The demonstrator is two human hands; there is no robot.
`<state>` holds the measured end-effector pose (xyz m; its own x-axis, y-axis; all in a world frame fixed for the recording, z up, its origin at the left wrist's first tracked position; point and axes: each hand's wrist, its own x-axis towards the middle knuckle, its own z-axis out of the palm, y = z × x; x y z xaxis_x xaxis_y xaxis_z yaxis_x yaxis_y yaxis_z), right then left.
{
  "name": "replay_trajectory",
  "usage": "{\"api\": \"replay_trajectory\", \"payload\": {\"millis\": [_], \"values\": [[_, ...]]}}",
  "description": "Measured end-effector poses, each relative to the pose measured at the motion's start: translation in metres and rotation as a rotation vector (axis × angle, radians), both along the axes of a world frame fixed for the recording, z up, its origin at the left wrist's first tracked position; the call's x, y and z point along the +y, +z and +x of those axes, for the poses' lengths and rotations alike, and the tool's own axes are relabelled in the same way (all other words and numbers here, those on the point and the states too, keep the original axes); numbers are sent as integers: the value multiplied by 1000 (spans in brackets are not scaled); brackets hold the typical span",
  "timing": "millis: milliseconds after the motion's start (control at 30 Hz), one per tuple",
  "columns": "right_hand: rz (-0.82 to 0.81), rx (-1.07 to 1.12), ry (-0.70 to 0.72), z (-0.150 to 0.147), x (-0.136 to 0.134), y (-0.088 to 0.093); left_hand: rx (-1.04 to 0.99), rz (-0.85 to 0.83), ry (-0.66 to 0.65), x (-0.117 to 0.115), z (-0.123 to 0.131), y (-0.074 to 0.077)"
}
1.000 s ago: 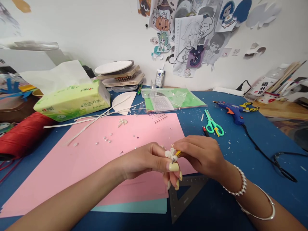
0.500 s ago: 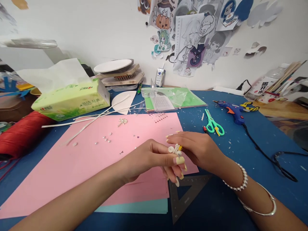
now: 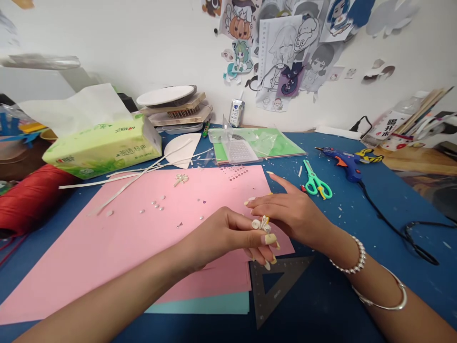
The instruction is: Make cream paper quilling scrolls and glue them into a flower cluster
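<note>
My left hand [image 3: 228, 236] pinches a small white coiled paper piece [image 3: 260, 224] between thumb and fingers, just above the lower right part of the pink paper sheet [image 3: 124, 238]. My right hand [image 3: 289, 212] sits right beside it, fingers stretched out, the index finger pointing up and left; a bit of yellow shows by its fingertips next to the paper piece. A finished small paper flower [image 3: 181, 179] and several tiny beads [image 3: 157, 206] lie on the pink sheet farther back.
A dark set square [image 3: 276, 286] lies below the hands. Green scissors [image 3: 316, 181] and a blue glue gun [image 3: 344, 159] with its cord lie right. A tissue pack [image 3: 102, 145], red twine spool [image 3: 30, 197], white paper strips [image 3: 135, 178] and green mat [image 3: 257, 145] sit behind.
My right hand has let its fingers spread out and moved slightly back; a second ago it was closed round a yellow-handled tool at the paper piece. The left hand keeps its pinch.
</note>
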<state>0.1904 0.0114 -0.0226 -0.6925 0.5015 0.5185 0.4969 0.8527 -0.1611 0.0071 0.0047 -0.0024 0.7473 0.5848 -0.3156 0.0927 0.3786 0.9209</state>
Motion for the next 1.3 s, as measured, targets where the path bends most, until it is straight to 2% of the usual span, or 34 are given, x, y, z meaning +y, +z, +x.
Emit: {"api": "replay_trajectory", "payload": {"millis": [400, 733, 867, 967, 1133, 1300], "values": [[25, -52, -24, 0, 2, 1, 42, 56, 10, 1, -1, -1], [158, -165, -128, -2, 1, 2, 23, 93, 43, 0, 0, 0], [284, -210, -230, -3, 1, 3, 45, 101, 65, 2, 0, 0], [320, -223, -289, -4, -1, 5, 22, 132, 80, 3, 0, -3], [287, -190, -279, -6, -1, 7, -40, 165, 86, 2, -1, -4], [275, -54, -195, -7, 1, 1, -78, 181, 96, 0, -1, -4]]}}
